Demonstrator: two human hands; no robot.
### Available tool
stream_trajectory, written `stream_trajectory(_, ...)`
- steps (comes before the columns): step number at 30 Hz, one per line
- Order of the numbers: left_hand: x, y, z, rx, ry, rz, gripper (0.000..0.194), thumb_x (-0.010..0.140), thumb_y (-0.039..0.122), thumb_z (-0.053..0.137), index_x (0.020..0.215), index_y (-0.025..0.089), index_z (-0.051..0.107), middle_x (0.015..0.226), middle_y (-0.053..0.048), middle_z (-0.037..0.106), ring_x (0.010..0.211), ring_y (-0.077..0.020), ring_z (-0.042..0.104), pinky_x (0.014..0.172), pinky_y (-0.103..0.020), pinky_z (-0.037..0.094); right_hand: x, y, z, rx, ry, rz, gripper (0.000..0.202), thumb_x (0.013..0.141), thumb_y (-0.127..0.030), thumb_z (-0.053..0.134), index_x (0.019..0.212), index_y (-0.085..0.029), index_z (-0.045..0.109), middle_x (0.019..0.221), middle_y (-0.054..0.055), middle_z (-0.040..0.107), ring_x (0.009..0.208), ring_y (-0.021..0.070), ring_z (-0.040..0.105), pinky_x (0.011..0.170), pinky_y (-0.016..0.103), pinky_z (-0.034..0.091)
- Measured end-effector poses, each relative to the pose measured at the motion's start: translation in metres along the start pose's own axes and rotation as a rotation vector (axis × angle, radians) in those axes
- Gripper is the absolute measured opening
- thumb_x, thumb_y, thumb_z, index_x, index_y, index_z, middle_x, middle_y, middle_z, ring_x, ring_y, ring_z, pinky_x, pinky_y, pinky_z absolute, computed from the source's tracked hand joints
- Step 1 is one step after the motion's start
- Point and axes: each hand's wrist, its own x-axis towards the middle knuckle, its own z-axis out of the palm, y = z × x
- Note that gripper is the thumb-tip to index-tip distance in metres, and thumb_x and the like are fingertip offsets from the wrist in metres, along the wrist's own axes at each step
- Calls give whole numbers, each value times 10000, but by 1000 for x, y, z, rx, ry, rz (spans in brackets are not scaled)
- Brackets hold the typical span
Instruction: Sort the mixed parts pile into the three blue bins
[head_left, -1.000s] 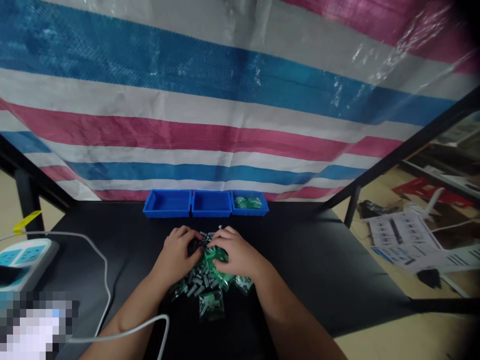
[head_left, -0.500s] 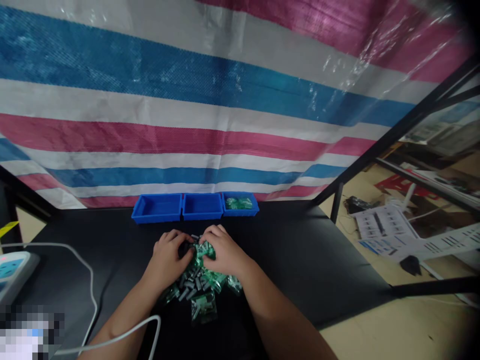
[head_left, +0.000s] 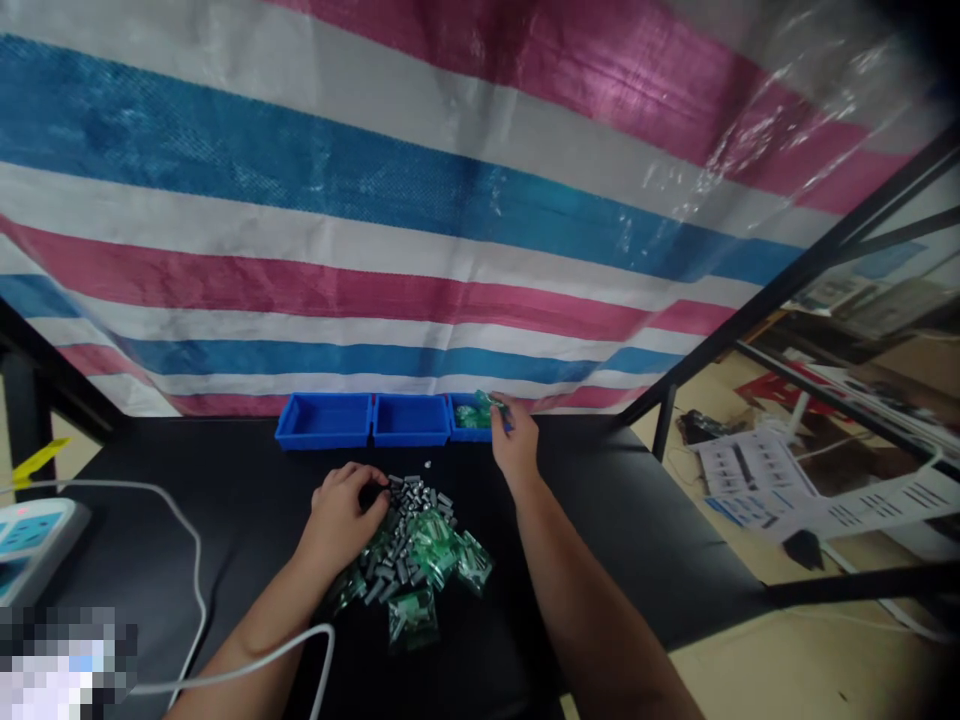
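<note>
My right hand (head_left: 516,440) is over the right-hand blue bin (head_left: 471,435), its fingers pinched on a small green plastic packet (head_left: 487,400). Other green packets lie inside that bin. On the black table, my left hand (head_left: 346,508) rests at the left edge of a loose pile of small grey cylinders (head_left: 386,578). Its fingers are curled, with a gap between thumb and forefinger, and I see nothing held there. Green packets (head_left: 435,548) lie on top of the pile, and one more packet (head_left: 412,618) sits at its near side.
Two more blue bins, a left one (head_left: 324,440) and a middle one (head_left: 411,438), stand in the same row. A striped sheet (head_left: 375,300) hangs behind. A white power strip (head_left: 45,535) and a white cable (head_left: 199,570) lie on the left. Black frame bars flank the table (head_left: 637,560).
My right hand has gone from the pile up and right to the right-hand bin, carrying a green packet. The left hand has stayed by the pile, where more grey cylinders now show.
</note>
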Motion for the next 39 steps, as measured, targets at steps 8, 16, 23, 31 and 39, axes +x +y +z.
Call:
stream_trajectory(8,0,-3,1,-27,-11,14,167,849,312,575,968,268,684,1022,-32,668,1007,-256,591,858,-380,424,32,14,5,-240,-615,-299,118,889,-243,609,906,-226,725,1020,72,716,1071,237,632,999,395,468)
stream_trajectory(16,0,1,-3,-36,-72,1,167,872,286,540,973,265,671,992,-30,672,1018,-262,591,848,-399,399,23,12,-4,-232,-722,-287,274,942,-223,509,1176,-227,652,1189,89,647,1114,218,613,1071,415,412)
stream_trajectory(23,1,-3,-2,-62,-74,6,180,882,259,514,980,273,664,1018,-25,679,1033,-250,595,856,-382,396,13,9,2,-451,-631,-270,218,987,-293,498,943,-217,697,1013,66,650,1026,219,598,1110,472,324)
stream_trajectory(31,0,-1,-3,-51,-70,6,177,882,274,510,973,271,662,1017,-29,681,1035,-254,593,845,-381,395,-21,-48,-25,-362,-563,-173,192,873,-271,631,1056,-221,658,1046,74,644,1038,240,576,956,388,407)
stream_trajectory(39,-1,2,-3,-45,-61,32,174,868,277,528,961,268,675,981,-25,684,981,-240,604,838,-361,420,-91,-95,-36,-249,-929,97,432,808,-294,710,1220,-266,582,852,-4,652,779,165,589,668,264,374)
